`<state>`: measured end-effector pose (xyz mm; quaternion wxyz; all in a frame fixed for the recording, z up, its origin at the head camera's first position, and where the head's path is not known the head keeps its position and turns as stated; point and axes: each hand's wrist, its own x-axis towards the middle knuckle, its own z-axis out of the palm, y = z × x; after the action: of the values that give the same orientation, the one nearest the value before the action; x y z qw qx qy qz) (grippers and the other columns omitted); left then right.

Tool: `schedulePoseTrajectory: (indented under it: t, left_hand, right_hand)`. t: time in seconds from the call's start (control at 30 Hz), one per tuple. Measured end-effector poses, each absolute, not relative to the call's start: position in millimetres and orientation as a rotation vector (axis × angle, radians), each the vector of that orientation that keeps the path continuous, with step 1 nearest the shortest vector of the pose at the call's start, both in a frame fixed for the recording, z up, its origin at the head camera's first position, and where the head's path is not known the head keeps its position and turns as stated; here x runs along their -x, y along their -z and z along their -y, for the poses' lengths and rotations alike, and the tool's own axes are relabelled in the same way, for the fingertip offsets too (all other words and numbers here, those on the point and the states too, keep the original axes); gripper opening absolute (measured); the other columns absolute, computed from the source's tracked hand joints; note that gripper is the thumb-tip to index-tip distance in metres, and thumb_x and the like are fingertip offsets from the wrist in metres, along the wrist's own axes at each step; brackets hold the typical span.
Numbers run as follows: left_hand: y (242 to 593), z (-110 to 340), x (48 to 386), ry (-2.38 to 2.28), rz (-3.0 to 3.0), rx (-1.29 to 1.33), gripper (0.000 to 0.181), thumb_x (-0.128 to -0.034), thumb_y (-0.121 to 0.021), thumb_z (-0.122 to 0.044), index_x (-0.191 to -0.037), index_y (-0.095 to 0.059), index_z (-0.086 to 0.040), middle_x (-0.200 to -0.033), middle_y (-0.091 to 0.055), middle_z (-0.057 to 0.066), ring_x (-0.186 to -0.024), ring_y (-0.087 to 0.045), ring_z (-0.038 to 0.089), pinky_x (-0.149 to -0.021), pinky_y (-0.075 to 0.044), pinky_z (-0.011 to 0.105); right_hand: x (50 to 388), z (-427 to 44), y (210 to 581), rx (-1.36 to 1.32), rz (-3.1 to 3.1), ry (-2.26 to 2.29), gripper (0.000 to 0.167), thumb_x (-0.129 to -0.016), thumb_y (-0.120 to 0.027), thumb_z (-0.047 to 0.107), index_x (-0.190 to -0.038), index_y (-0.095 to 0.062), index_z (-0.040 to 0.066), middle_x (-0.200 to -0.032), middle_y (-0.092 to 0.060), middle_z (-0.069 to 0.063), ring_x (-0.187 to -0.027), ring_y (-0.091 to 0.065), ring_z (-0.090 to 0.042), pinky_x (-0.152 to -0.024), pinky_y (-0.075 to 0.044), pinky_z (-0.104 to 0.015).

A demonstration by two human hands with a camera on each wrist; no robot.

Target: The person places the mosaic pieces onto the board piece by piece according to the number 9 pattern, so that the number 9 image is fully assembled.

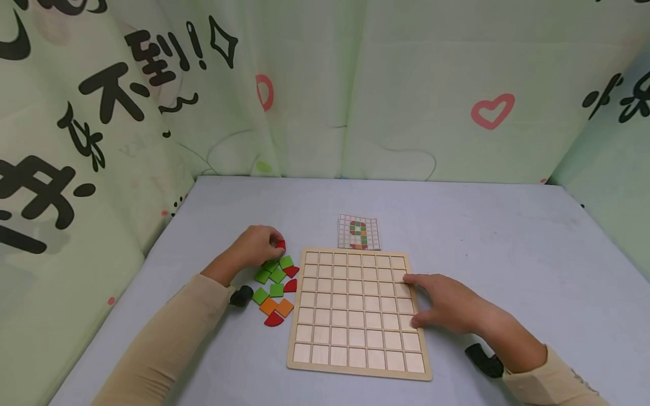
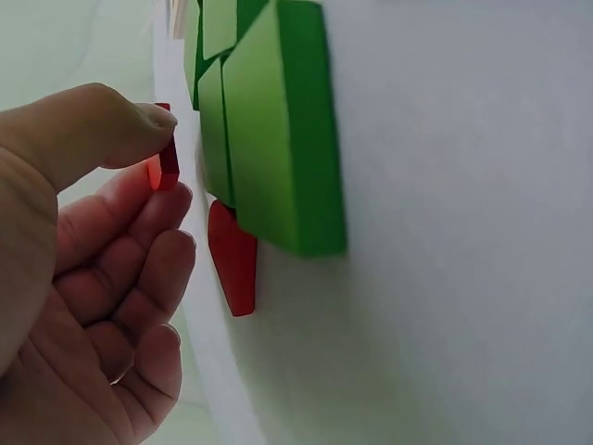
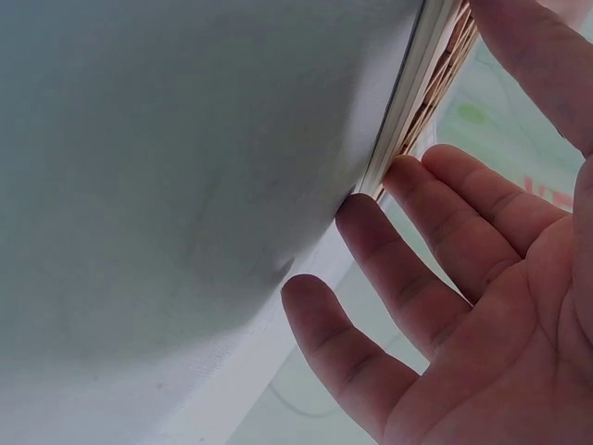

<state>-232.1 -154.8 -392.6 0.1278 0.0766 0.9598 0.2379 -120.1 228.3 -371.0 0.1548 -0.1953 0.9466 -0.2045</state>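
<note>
- The left hand (image 1: pixel 260 245) pinches 1 red piece (image 1: pixel 281 245), left of the board (image 1: pixel 356 320)'s far end.
- The right hand (image 1: pixel 449 301), spread wide, touches its right edge.
- Picking-up seems in hand; next move probably needs steady pinch.

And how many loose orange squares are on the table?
2. In the head view, one orange square lies just above the lowest red piece; the other orange square is to its right, nearer the board. More could be hidden under the left hand.
</note>
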Motion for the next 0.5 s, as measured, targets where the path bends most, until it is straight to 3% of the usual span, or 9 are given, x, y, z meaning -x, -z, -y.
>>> schedulePoseTrajectory:
  t: [0.5]
  left_hand:
    - [386.6,153.4,227.8,-0.713,-2.789,-0.253,0.031,-0.0910,-0.074,-0.020,-0.116,-0.068,-0.003,-0.103,-0.064,0.009,-0.095,-0.055,0.025,-0.077,-0.055,0.031]
  right_hand:
    - [121.3,-229.2,371.6,0.573,-2.715,0.573,0.084,-0.075,-0.088,0.031,-0.142,-0.051,-0.002,-0.139,-0.054,-0.024,-0.128,-0.048,-0.045,-0.101,-0.040,-0.057]
